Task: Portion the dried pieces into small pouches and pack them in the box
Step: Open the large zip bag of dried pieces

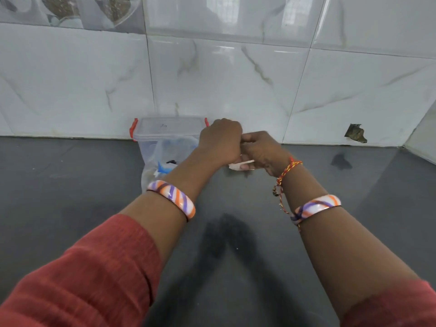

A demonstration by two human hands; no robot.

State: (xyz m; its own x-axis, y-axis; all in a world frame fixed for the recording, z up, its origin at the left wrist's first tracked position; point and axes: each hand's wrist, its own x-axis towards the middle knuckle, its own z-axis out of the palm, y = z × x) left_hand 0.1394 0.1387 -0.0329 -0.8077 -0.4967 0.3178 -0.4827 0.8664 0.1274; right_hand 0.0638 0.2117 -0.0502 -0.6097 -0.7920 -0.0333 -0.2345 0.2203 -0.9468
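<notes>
Head view: your left hand (220, 140) and right hand (260, 151) meet just right of the lidded clear box (169, 128); fingers pinch a small pale pouch (240, 165) above the desk (70, 185); loosen that grip and, I judge, pieces spill

**A home kitchen counter, by the look of its tiles**

A dark stone-like countertop (70, 185) meets a wall of glossy white marble-patterned tiles (224, 79), the finish typical of a domestic kitchen. A decorative tile (70, 8) in the top row shows what looks like food in bowls. A clear plastic storage box (165, 131) with red clips stands against the wall, of the household kind. A chipped patch (356, 133) marks one tile near the corner, where a second tiled wall (424, 133) begins.
</notes>
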